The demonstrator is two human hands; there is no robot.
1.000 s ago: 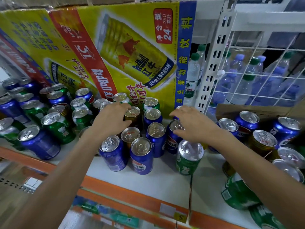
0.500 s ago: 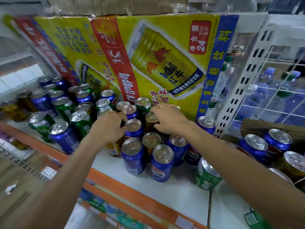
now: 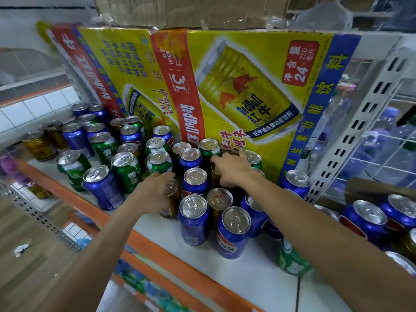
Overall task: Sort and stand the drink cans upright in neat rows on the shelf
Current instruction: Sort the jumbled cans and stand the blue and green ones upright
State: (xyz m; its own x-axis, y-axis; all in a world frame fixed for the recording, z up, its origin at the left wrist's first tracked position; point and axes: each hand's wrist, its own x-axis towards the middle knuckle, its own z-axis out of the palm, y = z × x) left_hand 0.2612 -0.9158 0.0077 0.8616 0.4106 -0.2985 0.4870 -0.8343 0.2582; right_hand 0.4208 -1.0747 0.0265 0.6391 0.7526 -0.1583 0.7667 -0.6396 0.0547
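Several blue, green and gold drink cans stand mixed on the white shelf (image 3: 243, 275). My left hand (image 3: 153, 192) grips a gold can (image 3: 172, 199) from the side at the front of the middle cluster. My right hand (image 3: 231, 170) reaches further back, its fingers curled over the top of another gold can (image 3: 215, 176) beside a green can (image 3: 209, 147). Two blue cans (image 3: 194, 219) (image 3: 233, 231) stand upright at the front. A green can (image 3: 290, 260) stands tilted under my right forearm.
A large yellow Red Bull carton (image 3: 247, 91) leans behind the cans. More cans crowd the left (image 3: 101, 188) and the right (image 3: 369, 221). A white perforated upright (image 3: 360, 122) and a wire rack with water bottles (image 3: 391, 136) stand to the right. The shelf's orange edge (image 3: 162, 255) runs in front.
The view has swung left. My left hand has moved down onto a gold can and taken hold of it. My right hand has stayed over the cans at the back of the cluster.
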